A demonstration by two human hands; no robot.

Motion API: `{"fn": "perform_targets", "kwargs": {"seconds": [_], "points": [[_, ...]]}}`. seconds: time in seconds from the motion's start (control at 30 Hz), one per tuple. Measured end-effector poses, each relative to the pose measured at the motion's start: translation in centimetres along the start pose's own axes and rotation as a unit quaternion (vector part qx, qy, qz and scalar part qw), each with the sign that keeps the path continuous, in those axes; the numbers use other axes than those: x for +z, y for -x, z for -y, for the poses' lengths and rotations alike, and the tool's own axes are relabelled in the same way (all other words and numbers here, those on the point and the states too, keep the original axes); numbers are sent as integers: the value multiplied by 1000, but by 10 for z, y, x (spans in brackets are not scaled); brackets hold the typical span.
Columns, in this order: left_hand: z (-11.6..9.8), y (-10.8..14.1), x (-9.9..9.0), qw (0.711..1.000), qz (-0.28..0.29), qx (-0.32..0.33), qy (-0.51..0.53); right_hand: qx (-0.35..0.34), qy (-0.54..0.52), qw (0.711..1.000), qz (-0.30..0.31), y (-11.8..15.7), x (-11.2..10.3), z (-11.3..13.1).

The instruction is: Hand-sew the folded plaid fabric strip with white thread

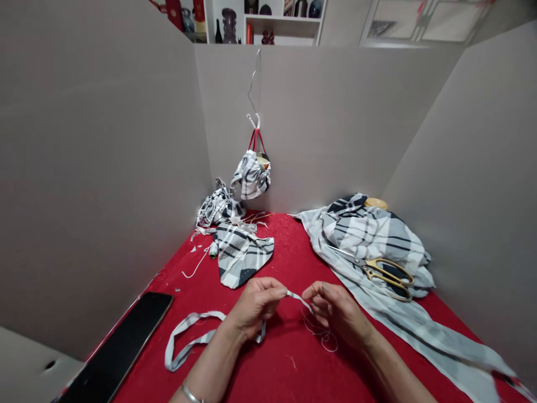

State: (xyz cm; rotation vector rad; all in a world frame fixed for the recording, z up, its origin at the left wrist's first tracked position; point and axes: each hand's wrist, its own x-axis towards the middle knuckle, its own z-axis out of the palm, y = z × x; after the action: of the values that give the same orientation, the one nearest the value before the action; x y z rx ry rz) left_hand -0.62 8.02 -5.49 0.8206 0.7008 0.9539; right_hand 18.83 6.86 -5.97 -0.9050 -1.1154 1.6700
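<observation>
My left hand point(262, 305) is closed in a pinch on a narrow grey-and-white fabric strip point(298, 298). From there the strip slants down to the curled fingers of my right hand point(335, 308). My right thumb and forefinger are pressed together, and whatever lies between them is too small to make out. Thin white thread point(329, 340) hangs in loose loops below my right hand. The strip's longer part runs behind my left hand and wrist and lies on the red cloth in a loop point(170, 350).
Gold-handled scissors point(388, 274) lie on a heap of plaid fabric point(377, 235) at right. A plaid piece point(243, 254), a thread spool point(213, 249) and scraps point(220, 207) are at back left. A phone point(121, 341) lies left. A plaid pouch point(254, 179) hangs from a hook.
</observation>
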Motion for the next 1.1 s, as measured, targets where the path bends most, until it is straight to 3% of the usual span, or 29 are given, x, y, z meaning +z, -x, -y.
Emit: {"fn": "perform_targets", "kwargs": {"seconds": [0.33,0.53,0.67,0.77,0.93,1.03,1.1], "points": [[3,-2,0,1000,3,-12,21,-6,25,999,-28,0,-2,-10],[4,-2,-1,1000,-3,-14,12,24,53,998,0,0,-7,-7],[6,-4,-3,1000,-11,-18,-12,24,93,994,-44,-1,-11,-5],[3,-4,-2,995,-39,7,-94,-24,129,988,-87,2,-16,5],[-3,-1,-2,933,-71,109,-336,-136,277,948,-83,11,-18,23],[-3,-1,-2,895,-74,148,-414,-157,317,932,-82,14,-14,24],[-5,-1,-2,855,-77,173,-483,-156,318,931,-86,14,-12,23]]}}
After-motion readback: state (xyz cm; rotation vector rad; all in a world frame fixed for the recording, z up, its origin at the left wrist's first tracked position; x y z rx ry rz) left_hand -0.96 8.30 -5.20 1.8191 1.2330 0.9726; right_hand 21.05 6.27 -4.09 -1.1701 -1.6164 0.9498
